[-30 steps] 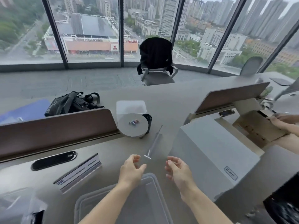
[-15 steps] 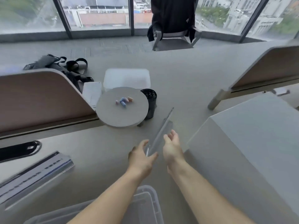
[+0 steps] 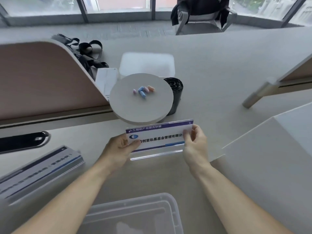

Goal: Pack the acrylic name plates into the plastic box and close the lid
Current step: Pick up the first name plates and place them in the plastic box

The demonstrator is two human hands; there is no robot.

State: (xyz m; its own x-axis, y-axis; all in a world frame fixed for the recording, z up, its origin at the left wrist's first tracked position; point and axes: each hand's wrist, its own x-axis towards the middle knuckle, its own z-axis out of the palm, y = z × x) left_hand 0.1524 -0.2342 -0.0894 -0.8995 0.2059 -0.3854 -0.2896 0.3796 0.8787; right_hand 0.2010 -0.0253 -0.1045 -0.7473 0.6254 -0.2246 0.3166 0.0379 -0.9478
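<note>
Both hands hold an acrylic name plate (image 3: 159,136) upright above the desk, its printed white and purple card facing me. My left hand (image 3: 119,149) grips its left end and my right hand (image 3: 194,144) grips its right end. A second acrylic name plate (image 3: 38,169) lies on the desk at the left. The clear plastic box (image 3: 135,215) stands open at the near edge, between my forearms. A white lid (image 3: 146,64) lies farther back on the desk.
A round grey disc (image 3: 128,107) with small coloured pieces stands just behind the held plate, beside a black roll (image 3: 175,92). A desk divider (image 3: 42,78) rises at the left, a white box (image 3: 270,149) at the right. A black bag (image 3: 84,53) and a chair (image 3: 200,16) are behind.
My hands reached the name plate that stood edge-on, took hold of both ends and turned it so that its face points at me. The camera tilted down.
</note>
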